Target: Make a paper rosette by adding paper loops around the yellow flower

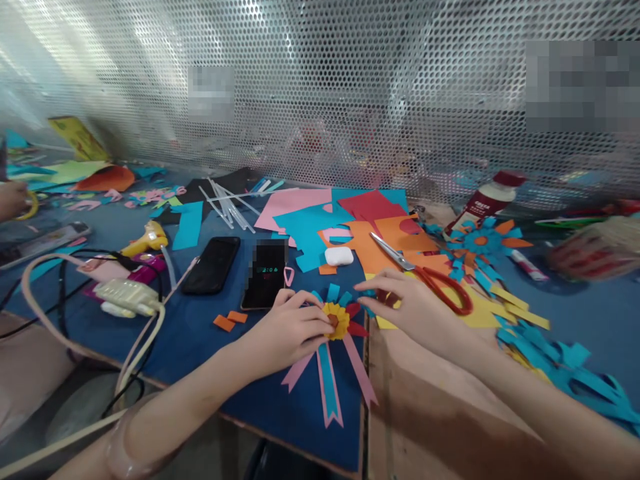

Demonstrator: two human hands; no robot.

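A paper rosette (pixel 338 320) with a yellow flower centre, blue and red petals and pink and blue ribbon tails (pixel 327 383) lies on the dark blue sheet (pixel 200 333). My left hand (pixel 287 330) is curled over its left side, fingertips pressing the yellow centre. From the right, my right hand (pixel 410 303) reaches the petals, its fingers pinching the rosette's upper right edge.
Orange-handled scissors (pixel 425 273) lie on orange and yellow paper behind my right hand. Two phones (pixel 213 265) (pixel 265 273), a white earbud case (pixel 339 256), a yellow glue gun (pixel 147 239) with cables, glue sticks (pixel 227 203), a bottle (pixel 487 200), another blue-orange rosette (pixel 477 243) and blue cutouts (pixel 565 370) surround. Another person's hand (pixel 13 199) far left.
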